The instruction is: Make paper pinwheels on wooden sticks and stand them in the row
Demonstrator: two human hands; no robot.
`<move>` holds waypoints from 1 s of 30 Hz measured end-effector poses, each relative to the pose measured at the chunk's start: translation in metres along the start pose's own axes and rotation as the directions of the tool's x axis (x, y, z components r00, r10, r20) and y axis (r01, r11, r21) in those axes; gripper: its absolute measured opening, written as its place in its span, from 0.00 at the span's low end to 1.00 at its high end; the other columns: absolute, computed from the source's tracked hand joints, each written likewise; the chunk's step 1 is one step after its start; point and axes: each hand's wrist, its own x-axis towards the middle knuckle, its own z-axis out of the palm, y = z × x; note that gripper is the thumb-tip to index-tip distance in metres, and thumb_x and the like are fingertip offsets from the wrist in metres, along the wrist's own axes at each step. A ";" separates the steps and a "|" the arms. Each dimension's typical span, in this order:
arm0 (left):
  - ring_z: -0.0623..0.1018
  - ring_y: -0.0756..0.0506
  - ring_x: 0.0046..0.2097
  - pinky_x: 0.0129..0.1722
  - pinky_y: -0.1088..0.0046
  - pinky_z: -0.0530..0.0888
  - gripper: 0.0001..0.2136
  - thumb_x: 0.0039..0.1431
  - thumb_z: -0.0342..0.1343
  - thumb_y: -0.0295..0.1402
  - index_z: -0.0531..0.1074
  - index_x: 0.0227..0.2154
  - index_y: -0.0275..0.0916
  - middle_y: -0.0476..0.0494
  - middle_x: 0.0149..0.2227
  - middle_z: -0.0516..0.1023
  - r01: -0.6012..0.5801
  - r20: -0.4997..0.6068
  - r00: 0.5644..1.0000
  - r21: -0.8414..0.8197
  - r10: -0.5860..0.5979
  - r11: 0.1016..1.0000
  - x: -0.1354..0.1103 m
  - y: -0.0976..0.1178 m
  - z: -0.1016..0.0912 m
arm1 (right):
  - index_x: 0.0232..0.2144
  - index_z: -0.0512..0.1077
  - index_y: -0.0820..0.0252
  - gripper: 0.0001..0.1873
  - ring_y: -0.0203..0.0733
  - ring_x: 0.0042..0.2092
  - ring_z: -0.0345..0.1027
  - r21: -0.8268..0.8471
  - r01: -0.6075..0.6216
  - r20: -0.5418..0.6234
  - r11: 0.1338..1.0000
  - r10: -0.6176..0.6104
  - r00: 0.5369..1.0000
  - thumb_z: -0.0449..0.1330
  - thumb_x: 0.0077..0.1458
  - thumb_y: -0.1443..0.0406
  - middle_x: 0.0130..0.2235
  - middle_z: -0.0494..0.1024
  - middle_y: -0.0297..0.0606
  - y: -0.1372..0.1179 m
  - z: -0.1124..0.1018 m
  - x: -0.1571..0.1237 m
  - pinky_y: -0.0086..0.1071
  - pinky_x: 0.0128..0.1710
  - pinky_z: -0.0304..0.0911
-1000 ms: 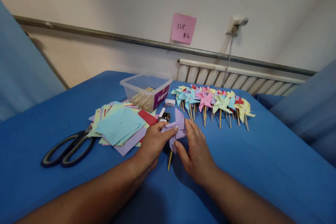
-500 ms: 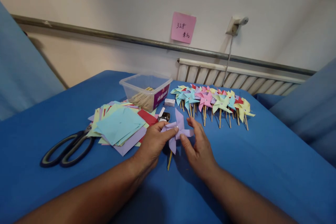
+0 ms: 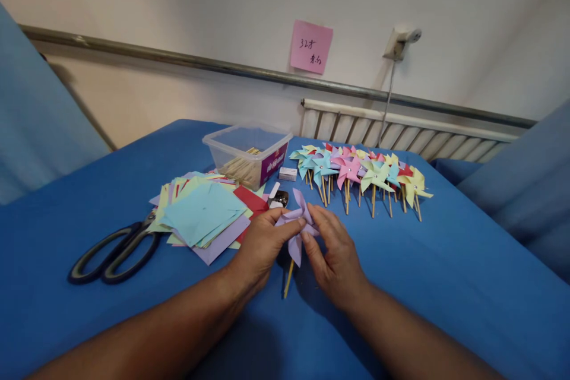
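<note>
A purple paper pinwheel [image 3: 297, 225] on a wooden stick [image 3: 288, 279] is held low over the blue cloth-covered table [image 3: 445, 273]. My left hand [image 3: 260, 246] pinches its left blade near the centre. My right hand [image 3: 333, 252] closes on the right side, thumb at the hub, fingers over the right blade. The stick's lower end points toward me.
A row of finished coloured pinwheels [image 3: 363, 175] lies behind the hands. A stack of coloured paper squares [image 3: 202, 211] and black scissors [image 3: 113, 252] lie to the left. A clear plastic box with sticks [image 3: 247, 154], a small white box [image 3: 288, 174], and a pink wall note [image 3: 310, 47] are farther back.
My right hand opened away from the pinwheel half a second ago, then closed back onto its right blade. The pinwheel turned slightly. My left hand kept its pinch.
</note>
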 end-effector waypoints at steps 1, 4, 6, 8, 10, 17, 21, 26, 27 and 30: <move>0.75 0.49 0.28 0.30 0.73 0.69 0.12 0.46 0.64 0.36 0.76 0.34 0.36 0.45 0.30 0.79 0.001 0.009 1.000 -0.009 0.000 1.000 0.000 0.000 0.000 | 0.61 0.54 0.53 0.27 0.49 0.57 0.60 -0.002 0.004 0.008 1.000 -0.004 1.000 0.51 0.60 0.64 0.56 0.67 0.44 -0.001 0.000 0.000 0.50 0.54 0.60; 0.74 0.50 0.27 0.30 0.74 0.69 0.11 0.46 0.64 0.35 0.76 0.33 0.36 0.45 0.29 0.79 0.009 0.030 1.000 -0.031 -0.008 0.999 0.000 0.000 0.000 | 0.60 0.57 0.53 0.25 0.48 0.57 0.61 0.007 0.000 0.009 1.000 0.000 1.000 0.51 0.61 0.64 0.55 0.68 0.45 -0.002 -0.001 0.001 0.50 0.54 0.60; 0.75 0.50 0.27 0.30 0.74 0.69 0.11 0.46 0.64 0.34 0.76 0.33 0.36 0.45 0.29 0.79 0.015 0.043 0.999 -0.045 -0.013 0.999 0.001 0.000 0.000 | 0.59 0.59 0.53 0.24 0.48 0.57 0.61 0.021 -0.010 0.006 1.000 0.010 1.000 0.51 0.61 0.64 0.55 0.68 0.44 -0.003 -0.002 0.002 0.49 0.54 0.60; 0.75 0.49 0.28 0.31 0.74 0.69 0.11 0.45 0.64 0.34 0.77 0.33 0.35 0.44 0.30 0.79 0.017 0.047 0.999 -0.054 -0.014 0.998 0.001 0.001 0.000 | 0.58 0.60 0.52 0.23 0.47 0.56 0.61 0.049 -0.022 0.010 0.999 0.021 1.000 0.51 0.61 0.64 0.55 0.68 0.44 -0.003 -0.003 0.003 0.49 0.54 0.60; 0.75 0.49 0.28 0.30 0.74 0.69 0.12 0.45 0.65 0.34 0.77 0.33 0.35 0.44 0.29 0.79 0.020 0.042 0.999 -0.057 -0.017 0.998 0.001 0.001 0.000 | 0.57 0.62 0.53 0.22 0.46 0.57 0.61 0.105 -0.057 -0.005 0.993 0.058 0.998 0.51 0.61 0.63 0.55 0.68 0.43 -0.004 -0.005 0.004 0.47 0.55 0.59; 0.76 0.49 0.28 0.32 0.73 0.71 0.11 0.47 0.64 0.34 0.76 0.33 0.35 0.44 0.28 0.79 0.058 0.064 0.997 -0.065 -0.054 0.996 -0.001 0.003 0.000 | 0.47 0.70 0.61 0.18 0.45 0.46 0.70 0.500 -0.364 -0.002 0.785 0.422 0.907 0.52 0.60 0.58 0.45 0.76 0.43 -0.001 -0.008 0.009 0.41 0.46 0.66; 0.76 0.49 0.28 0.31 0.74 0.71 0.10 0.46 0.64 0.33 0.76 0.32 0.34 0.43 0.28 0.78 0.083 0.061 0.995 -0.093 -0.078 0.992 -0.001 0.005 0.000 | 0.46 0.70 0.61 0.17 0.44 0.43 0.71 0.544 -0.353 0.003 0.761 0.419 0.908 0.53 0.59 0.57 0.43 0.76 0.43 0.002 -0.008 0.009 0.40 0.44 0.67; 0.74 0.50 0.27 0.29 0.76 0.69 0.07 0.45 0.63 0.29 0.76 0.29 0.35 0.46 0.26 0.78 0.121 0.029 0.993 -0.196 -0.117 0.973 0.001 0.009 -0.001 | 0.57 0.59 0.55 0.34 0.52 0.57 0.59 0.247 -0.095 -0.069 0.964 0.116 0.991 0.63 0.49 0.57 0.56 0.65 0.46 -0.004 -0.006 0.005 0.50 0.55 0.58; 0.74 0.50 0.26 0.28 0.76 0.69 0.06 0.44 0.63 0.28 0.76 0.29 0.35 0.46 0.26 0.77 0.130 0.017 0.992 -0.207 -0.129 0.970 0.001 0.010 -0.001 | 0.58 0.56 0.55 0.39 0.53 0.60 0.55 0.180 -0.055 -0.049 0.982 0.065 0.997 0.65 0.47 0.57 0.58 0.62 0.47 -0.007 -0.005 0.004 0.52 0.57 0.55; 0.74 0.50 0.27 0.29 0.75 0.69 0.05 0.43 0.62 0.26 0.76 0.27 0.35 0.46 0.24 0.77 0.160 0.004 0.986 -0.238 -0.164 0.958 0.003 0.011 -0.002 | 0.61 0.49 0.58 0.45 0.54 0.63 0.49 0.090 0.008 0.003 0.996 -0.008 1.000 0.65 0.46 0.58 0.61 0.56 0.50 -0.012 0.001 0.002 0.53 0.59 0.52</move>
